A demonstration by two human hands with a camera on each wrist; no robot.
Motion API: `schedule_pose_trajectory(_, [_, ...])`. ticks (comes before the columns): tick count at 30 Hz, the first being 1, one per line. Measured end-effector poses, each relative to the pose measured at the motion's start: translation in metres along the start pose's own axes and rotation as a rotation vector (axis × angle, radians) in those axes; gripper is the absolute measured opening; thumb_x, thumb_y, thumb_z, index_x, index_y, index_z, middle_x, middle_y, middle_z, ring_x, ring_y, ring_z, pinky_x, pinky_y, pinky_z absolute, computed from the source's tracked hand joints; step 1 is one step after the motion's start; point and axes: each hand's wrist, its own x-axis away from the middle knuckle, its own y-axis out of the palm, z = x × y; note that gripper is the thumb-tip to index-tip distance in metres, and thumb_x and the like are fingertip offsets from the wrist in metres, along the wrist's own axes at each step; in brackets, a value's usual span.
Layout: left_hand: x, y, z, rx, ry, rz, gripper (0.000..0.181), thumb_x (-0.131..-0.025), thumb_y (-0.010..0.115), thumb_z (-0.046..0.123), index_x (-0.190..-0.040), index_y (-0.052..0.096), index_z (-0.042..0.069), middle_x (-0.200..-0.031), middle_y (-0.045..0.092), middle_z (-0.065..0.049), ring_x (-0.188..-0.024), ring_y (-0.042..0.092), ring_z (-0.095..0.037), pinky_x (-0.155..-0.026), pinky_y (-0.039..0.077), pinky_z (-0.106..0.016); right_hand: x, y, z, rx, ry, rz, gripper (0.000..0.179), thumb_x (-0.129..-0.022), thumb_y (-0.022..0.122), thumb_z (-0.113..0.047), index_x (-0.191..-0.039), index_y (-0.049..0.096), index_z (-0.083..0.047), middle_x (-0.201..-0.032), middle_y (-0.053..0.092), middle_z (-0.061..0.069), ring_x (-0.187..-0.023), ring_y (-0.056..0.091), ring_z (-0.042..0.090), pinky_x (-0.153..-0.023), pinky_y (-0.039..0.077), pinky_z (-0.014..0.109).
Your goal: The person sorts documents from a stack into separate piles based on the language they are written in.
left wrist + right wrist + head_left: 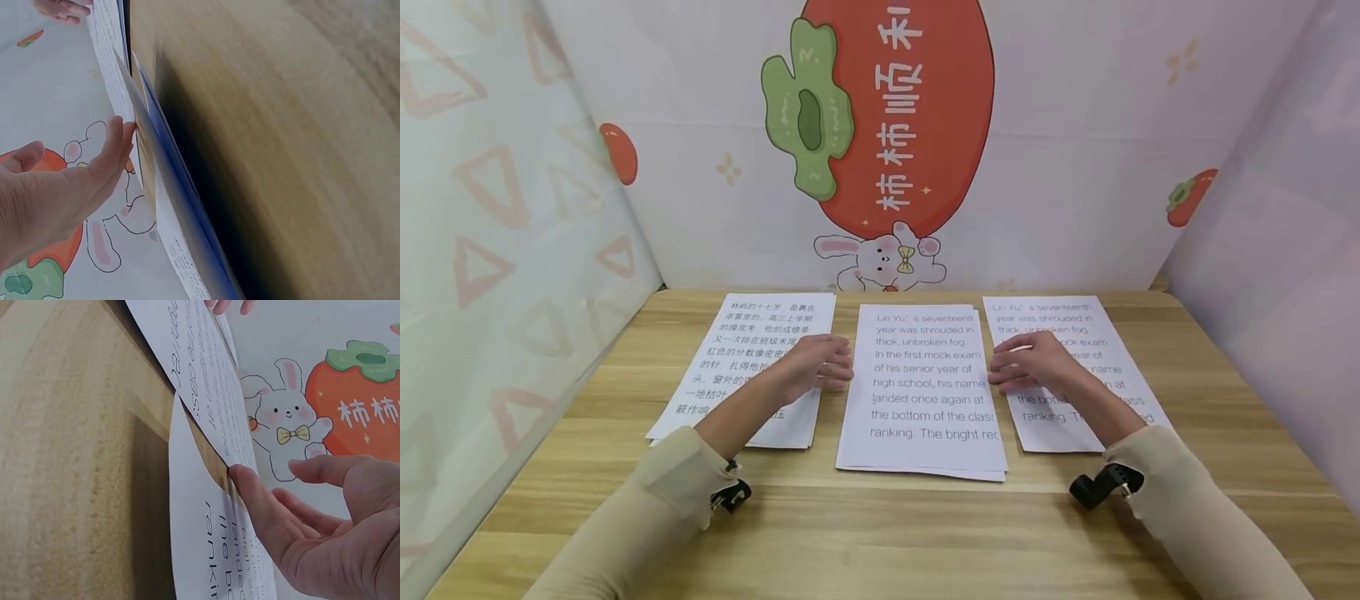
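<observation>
Three stacks of printed white paper lie in a row on the table. The left stack (775,321) carries Chinese text, while the middle stack (925,367) and the right stack (1060,317) carry English text. My left hand (812,367) is over the right side of the left stack, its fingers loosely bent towards the middle stack's left edge. Over the left part of the right stack is my right hand (1030,362), fingertips right at the middle stack's right edge. In the right wrist view, thumb and fingers of the right hand (325,525) are apart, with nothing between them.
The wooden table (880,533) runs back to a white printed backdrop (1075,208) with a large persimmon and a rabbit. White side panels stand at left (512,292) and right (1270,275). Black wrist cameras hang at both cuffs.
</observation>
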Motion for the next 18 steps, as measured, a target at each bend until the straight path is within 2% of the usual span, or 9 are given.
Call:
schedule_pose_trajectory(8, [-0.0002, -0.0008, -0.0001, 0.016, 0.009, -0.005, 0.053, -0.109, 0.044, 0.019, -0.152, 0.034, -0.01, -0.146, 0.047, -0.036, -0.13, 0.056, -0.048, -0.109, 0.052, -0.048, 0.0, -0.0028, 0.0021, -0.059, -0.001, -0.015, 0.046, -0.102, 0.063, -0.008, -0.139, 0.049, 0.013, -0.115, 0.074, 0.024, -0.095, 0.077, 0.027, -0.083, 0.065, 0.037])
schedule_pose_trajectory(18, [-0.0016, -0.0032, -0.0031, 0.033, 0.012, -0.007, 0.054, -0.109, 0.045, 0.02, -0.153, 0.034, -0.011, -0.146, 0.048, -0.035, -0.131, 0.057, -0.047, -0.107, 0.054, -0.046, 0.0004, -0.0037, 0.0036, -0.111, 0.022, -0.001, 0.044, -0.101, 0.063, -0.007, -0.139, 0.049, 0.012, -0.11, 0.076, 0.018, -0.094, 0.077, 0.024, -0.085, 0.064, 0.036])
